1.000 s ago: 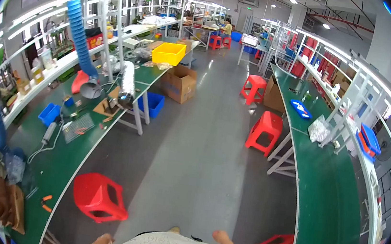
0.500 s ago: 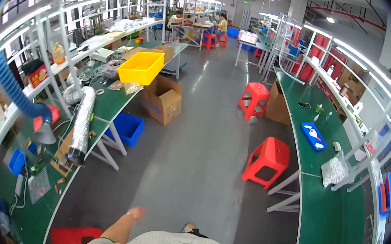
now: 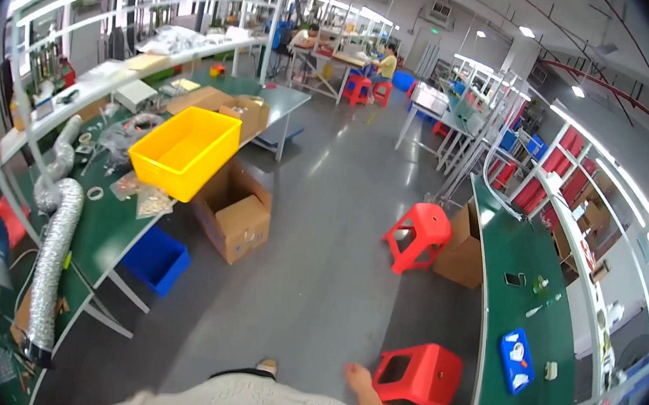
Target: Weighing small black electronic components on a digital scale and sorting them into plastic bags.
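Note:
My right hand (image 3: 357, 377) hangs in front of my body over the grey floor. It is nearest to a red plastic stool (image 3: 420, 377) just to its right. No object shows in the hand, and its fingers are too small and blurred to read. At the lower left only a blurred bit of skin (image 3: 132, 403) shows beside my light shirt; my left hand itself is out of sight. One shoe (image 3: 267, 366) is visible below me on the floor (image 3: 314, 225).
Left, a green workbench (image 3: 111, 214) bears a yellow bin (image 3: 177, 158) and a silver duct hose (image 3: 53, 268). An open carton (image 3: 241, 229) and a blue bin (image 3: 158, 259) stand beside it. Right, another red stool (image 3: 419, 237) stands near a bench with a blue tray (image 3: 516, 360). Two people sit far off.
I have moved forward along the aisle, so bins, carton and stools appear nearer. My left hand has gone out of view, and my right hand has swung forward into it.

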The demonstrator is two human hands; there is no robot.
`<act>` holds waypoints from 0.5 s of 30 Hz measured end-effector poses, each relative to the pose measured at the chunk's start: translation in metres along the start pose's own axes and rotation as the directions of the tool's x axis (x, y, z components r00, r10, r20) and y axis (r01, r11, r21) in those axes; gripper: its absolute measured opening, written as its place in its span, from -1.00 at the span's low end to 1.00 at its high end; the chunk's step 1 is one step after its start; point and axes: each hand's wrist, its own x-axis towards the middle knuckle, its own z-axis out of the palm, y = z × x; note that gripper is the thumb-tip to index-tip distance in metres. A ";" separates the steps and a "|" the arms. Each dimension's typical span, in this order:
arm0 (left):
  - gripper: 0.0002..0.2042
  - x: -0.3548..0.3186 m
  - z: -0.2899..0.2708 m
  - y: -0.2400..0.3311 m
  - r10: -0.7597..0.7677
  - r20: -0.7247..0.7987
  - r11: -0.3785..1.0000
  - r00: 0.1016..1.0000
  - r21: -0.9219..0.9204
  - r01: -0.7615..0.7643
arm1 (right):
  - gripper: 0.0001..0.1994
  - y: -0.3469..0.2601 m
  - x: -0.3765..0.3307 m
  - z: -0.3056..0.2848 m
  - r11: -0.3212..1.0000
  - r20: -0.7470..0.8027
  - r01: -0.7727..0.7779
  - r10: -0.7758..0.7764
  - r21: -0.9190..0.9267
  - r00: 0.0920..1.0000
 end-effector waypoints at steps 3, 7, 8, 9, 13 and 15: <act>-0.79 0.086 -0.096 0.025 -0.094 -0.029 0.996 0.995 0.009 0.094 | -0.69 0.074 0.041 0.023 0.883 0.453 0.385 -0.236 -0.270 0.860; -0.72 0.215 -0.433 0.198 -0.194 -0.395 0.852 0.898 -0.521 -0.046 | -0.82 0.176 0.095 0.062 0.851 0.433 -0.050 0.315 -0.522 0.844; -0.73 0.250 -0.491 0.223 -0.123 -0.553 0.886 0.824 -0.435 -0.159 | -0.82 0.173 0.148 0.064 0.863 0.432 -0.025 0.276 -0.504 0.858; -0.74 0.279 -0.536 0.248 -0.103 -0.676 0.851 0.729 -0.440 -0.287 | -0.82 0.170 0.208 0.061 0.868 0.430 0.006 0.239 -0.496 0.871; -0.74 0.418 -0.602 0.276 -0.047 -0.823 0.741 0.566 -0.409 -0.533 | -0.80 0.169 0.427 0.031 0.861 0.421 0.144 0.087 -0.487 0.903; -0.73 0.470 -0.610 0.293 0.080 -0.709 0.906 0.701 -0.242 -0.348 | -0.79 0.170 0.529 0.004 0.853 0.384 0.156 0.055 -0.497 0.922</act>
